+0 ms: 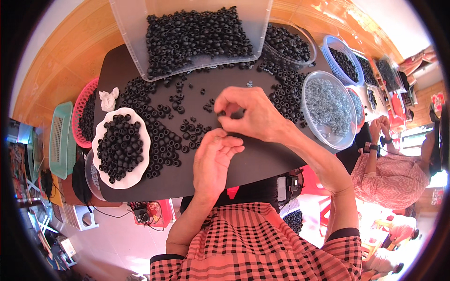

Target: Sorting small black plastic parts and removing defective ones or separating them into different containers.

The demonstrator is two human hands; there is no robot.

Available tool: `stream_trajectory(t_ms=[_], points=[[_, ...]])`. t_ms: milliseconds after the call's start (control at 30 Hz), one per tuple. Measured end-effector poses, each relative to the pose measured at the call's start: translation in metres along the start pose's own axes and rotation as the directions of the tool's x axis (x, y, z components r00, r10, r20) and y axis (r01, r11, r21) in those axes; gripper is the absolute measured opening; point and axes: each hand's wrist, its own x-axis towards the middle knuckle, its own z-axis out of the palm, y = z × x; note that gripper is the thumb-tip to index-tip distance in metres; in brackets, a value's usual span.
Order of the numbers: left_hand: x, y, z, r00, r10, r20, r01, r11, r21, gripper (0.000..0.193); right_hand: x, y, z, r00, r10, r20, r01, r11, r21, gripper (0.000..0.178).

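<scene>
Dark flat worktop [262, 158] here, black ring-shaped pieces [161, 138] strewn over it. Right hand [255, 114] has a small black rounded piece [221, 113], prob. plastic, pinched thumb-to-finger above it — looks light, stiff, maybe slippery, so imo grip the sides. Left hand [211, 161] is half-curled nearby — can't tell if it's holding anything.

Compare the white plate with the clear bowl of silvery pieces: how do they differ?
The white plate has a wavy rim; the clear bowl has a smooth one. The plate holds black pieces, the bowl silvery pieces. The plate stands left, the bowl right. Both carry many small pieces.
</scene>
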Motion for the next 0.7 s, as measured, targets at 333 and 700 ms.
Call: stream_trajectory(t_ms=[333,700], points=[[-0.001,0.000,0.006,0.999,-0.028,0.035,0.026,0.998,0.057,0.024,-0.058,-0.009,0.008,0.988,-0.062,-0.144,0.079,0.990,0.114,0.024],[0.000,0.002,0.002,0.990,-0.081,0.119,0.072,0.994,0.077,0.029,-0.068,-0.010,0.011,0.982,-0.048,-0.183,0.077,0.985,0.157,0.020]])
